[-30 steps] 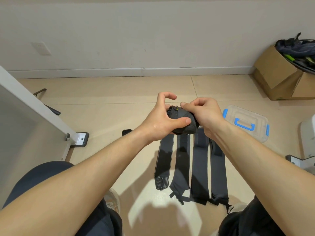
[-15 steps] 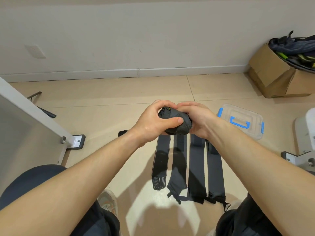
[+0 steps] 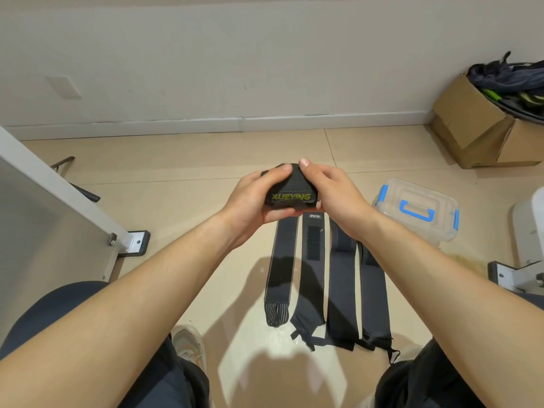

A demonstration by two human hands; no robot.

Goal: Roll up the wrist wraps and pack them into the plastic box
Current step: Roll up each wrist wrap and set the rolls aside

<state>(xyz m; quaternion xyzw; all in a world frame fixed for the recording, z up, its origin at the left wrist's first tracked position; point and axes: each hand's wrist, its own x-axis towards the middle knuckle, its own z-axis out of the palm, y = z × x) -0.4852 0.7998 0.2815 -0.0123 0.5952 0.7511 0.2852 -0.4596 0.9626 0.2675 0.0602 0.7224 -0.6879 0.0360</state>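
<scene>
gripping the rolled wrist wrap (image 3: pixel 290 193) between them — left hand (image 3: pixel 255 198) and right hand (image 3: pixel 332 192), fingers seemingly curled behind.

One wide-angle camera, worn on the person's head, looks forward and down, close above the left hand (image 3: pixel 253 198) and right hand (image 3: pixel 335 195), over the floor (image 3: pixel 176 160) to the wall (image 3: pixel 265 60).

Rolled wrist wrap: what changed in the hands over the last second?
The rolled wrap turned so its XUEYING label faces the camera; both thumbs now sit on top. The left hand and right hand still grip it. The flat wraps and lidded plastic box are unmoved.
</scene>
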